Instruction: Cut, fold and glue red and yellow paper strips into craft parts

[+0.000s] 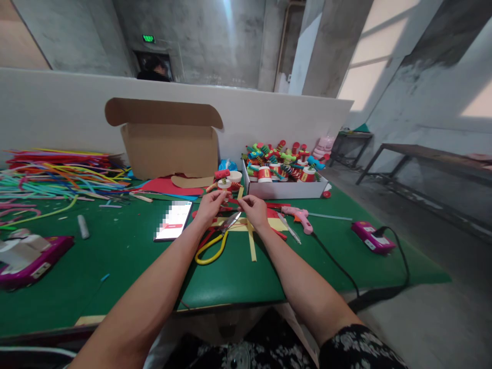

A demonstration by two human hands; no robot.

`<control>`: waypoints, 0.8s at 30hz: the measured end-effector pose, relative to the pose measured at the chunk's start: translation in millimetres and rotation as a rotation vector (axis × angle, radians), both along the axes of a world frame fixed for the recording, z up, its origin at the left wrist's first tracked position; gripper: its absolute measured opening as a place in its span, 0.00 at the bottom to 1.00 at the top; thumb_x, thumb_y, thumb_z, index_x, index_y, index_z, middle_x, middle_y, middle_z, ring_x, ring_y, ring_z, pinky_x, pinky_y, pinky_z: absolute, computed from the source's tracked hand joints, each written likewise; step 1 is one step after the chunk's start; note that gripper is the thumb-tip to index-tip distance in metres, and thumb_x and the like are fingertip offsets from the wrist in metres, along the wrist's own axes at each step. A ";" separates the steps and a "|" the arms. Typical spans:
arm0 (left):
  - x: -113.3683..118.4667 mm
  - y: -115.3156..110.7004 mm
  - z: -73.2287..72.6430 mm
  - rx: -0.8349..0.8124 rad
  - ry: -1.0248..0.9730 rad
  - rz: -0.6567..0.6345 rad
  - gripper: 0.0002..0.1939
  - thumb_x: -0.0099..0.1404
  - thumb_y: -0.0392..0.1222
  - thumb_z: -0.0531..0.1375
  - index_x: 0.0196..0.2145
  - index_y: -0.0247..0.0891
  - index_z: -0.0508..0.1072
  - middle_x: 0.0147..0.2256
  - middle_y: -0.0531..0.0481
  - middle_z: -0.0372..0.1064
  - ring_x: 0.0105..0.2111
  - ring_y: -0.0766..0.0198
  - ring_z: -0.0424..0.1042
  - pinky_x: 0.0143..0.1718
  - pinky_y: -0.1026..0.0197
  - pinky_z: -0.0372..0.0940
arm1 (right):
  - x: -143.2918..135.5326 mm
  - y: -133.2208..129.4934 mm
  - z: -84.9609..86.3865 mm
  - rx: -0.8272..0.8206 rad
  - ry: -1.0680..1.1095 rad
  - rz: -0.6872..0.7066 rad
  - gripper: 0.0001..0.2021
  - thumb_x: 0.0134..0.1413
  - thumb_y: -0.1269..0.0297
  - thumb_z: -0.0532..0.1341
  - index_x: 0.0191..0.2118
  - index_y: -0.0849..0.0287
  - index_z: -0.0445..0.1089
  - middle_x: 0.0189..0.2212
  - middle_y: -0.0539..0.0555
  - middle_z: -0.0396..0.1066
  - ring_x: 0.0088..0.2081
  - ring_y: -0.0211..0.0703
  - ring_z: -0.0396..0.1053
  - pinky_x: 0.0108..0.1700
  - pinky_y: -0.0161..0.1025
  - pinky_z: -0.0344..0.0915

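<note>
My left hand (212,206) and my right hand (255,210) face each other above the green table, fingertips pinched together. Whatever is between the fingers is too small to make out. A yellow strip (251,245) runs under my right hand, and other yellow and red pieces lie beneath both hands. Scissors with yellow handles (212,255) rest just in front of my left hand, blades pointing away. Right behind my left fingertips stands a small toy figure (224,183) with a white cup body, striped spring-like arms and a red top.
A phone (173,220) lies left. Pink glue gun (300,217), its cord trailing off the front edge, and a pen (291,229) are right. Behind stand a white box (286,191) of similar toys and an open cardboard box (171,151). Pipe cleaners (65,171) and purple power strips (372,238) flank.
</note>
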State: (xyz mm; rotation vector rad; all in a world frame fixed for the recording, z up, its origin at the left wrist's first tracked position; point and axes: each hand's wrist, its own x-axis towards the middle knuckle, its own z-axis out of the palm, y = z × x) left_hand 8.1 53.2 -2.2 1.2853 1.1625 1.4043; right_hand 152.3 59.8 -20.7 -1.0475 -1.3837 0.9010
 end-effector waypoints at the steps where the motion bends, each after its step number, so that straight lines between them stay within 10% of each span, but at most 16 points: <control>1: 1.0 -0.9 0.5 -0.014 -0.015 -0.033 0.22 0.49 0.58 0.62 0.30 0.34 0.74 0.27 0.49 0.71 0.23 0.69 0.65 0.23 0.67 0.60 | 0.0 0.6 -0.7 -0.011 0.018 0.000 0.08 0.42 0.58 0.62 0.23 0.57 0.68 0.18 0.47 0.70 0.24 0.42 0.72 0.31 0.37 0.66; 16: 9.1 -1.9 -3.7 -0.040 -0.056 -0.127 0.18 0.42 0.49 0.67 0.26 0.34 0.71 0.24 0.52 0.68 0.22 0.70 0.64 0.23 0.66 0.57 | -5.4 -7.4 5.2 -0.319 0.514 0.199 0.14 0.29 0.62 0.70 0.24 0.60 0.67 0.20 0.49 0.72 0.23 0.37 0.71 0.34 0.37 0.69; 24: 8.0 -4.1 -2.6 -0.018 -0.001 -0.102 0.15 0.43 0.48 0.67 0.22 0.34 0.71 0.19 0.53 0.65 0.19 0.71 0.60 0.23 0.66 0.55 | -5.6 -7.7 5.1 -0.318 0.443 0.189 0.13 0.28 0.63 0.70 0.23 0.62 0.68 0.19 0.48 0.71 0.23 0.36 0.70 0.36 0.38 0.69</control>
